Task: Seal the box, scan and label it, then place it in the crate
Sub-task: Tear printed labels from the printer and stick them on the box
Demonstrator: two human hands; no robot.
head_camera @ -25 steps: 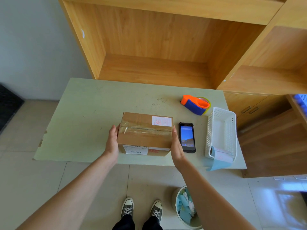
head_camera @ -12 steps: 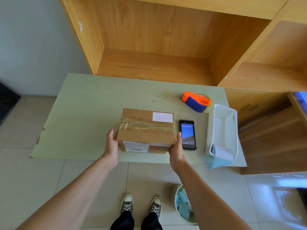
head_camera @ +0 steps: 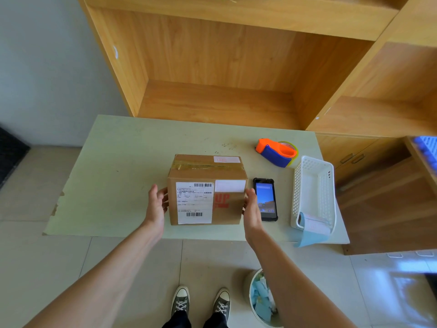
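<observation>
Head view. Cardboard box (head_camera: 207, 189), one, taped top, on table (head_camera: 113, 176) near front edge; shipping label on facing side. Left hand (head_camera: 156, 204) and right hand (head_camera: 252, 208) flank box sides, fingers straight, gripping nothing. Phone (head_camera: 265, 199), one, just right of box. Tape dispenser (head_camera: 276, 155), one, behind phone. White basket (head_camera: 314, 192), one, holds label roll (head_camera: 313, 224). Floor bin (head_camera: 261, 301) holds paper scraps.

Brown box (head_camera: 205, 183), orange-and-blue tape dispenser (head_camera: 276, 152), white perforated basket (head_camera: 314, 192)
</observation>
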